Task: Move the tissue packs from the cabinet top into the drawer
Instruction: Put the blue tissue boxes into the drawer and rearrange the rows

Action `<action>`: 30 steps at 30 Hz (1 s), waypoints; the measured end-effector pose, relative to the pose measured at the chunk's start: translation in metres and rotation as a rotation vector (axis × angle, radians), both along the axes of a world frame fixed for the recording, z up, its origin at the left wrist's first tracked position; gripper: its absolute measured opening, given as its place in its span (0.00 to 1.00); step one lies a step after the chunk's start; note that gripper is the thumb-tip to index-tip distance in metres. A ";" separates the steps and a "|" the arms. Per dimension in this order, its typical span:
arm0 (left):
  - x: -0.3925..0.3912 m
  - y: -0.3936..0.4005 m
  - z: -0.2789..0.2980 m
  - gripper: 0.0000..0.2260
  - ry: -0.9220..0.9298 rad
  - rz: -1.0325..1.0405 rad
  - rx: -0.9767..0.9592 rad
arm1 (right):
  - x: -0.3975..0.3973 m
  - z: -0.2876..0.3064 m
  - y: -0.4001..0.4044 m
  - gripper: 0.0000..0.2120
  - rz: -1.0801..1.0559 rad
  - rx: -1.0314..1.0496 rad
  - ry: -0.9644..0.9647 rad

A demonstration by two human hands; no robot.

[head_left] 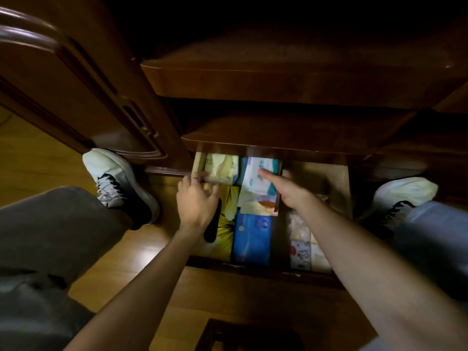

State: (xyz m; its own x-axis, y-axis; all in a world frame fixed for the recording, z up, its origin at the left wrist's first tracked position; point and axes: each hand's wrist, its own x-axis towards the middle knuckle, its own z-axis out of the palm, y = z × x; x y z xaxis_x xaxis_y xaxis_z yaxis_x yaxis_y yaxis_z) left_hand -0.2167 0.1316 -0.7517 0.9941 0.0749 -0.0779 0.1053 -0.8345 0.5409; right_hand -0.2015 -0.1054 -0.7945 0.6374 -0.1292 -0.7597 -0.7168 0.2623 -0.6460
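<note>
Holding one white pack (257, 184), the right grip (288, 190) clasps it; left (196, 198) seemingly loose.

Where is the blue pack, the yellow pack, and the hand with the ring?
blue pack (250, 239): head view, middle of its top face.
yellow pack (228, 224): head view, its visible front.
left hand (196, 198): head view, back of the hand.

place: home room | evidence: dark wooden cabinet (291, 79); wood-plank floor (157, 252); drawer (342, 188) of tissue packs (258, 186)
</note>
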 end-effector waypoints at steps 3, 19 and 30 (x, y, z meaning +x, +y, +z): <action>-0.002 0.023 -0.005 0.24 0.040 -0.016 0.080 | 0.019 -0.012 0.013 0.26 0.059 -0.226 -0.011; -0.013 0.032 -0.041 0.33 0.047 -0.024 -0.167 | 0.026 0.000 0.103 0.04 0.207 -0.822 -0.291; -0.013 0.035 -0.040 0.35 0.049 -0.057 -0.178 | 0.086 -0.024 0.134 0.30 0.238 -0.469 0.036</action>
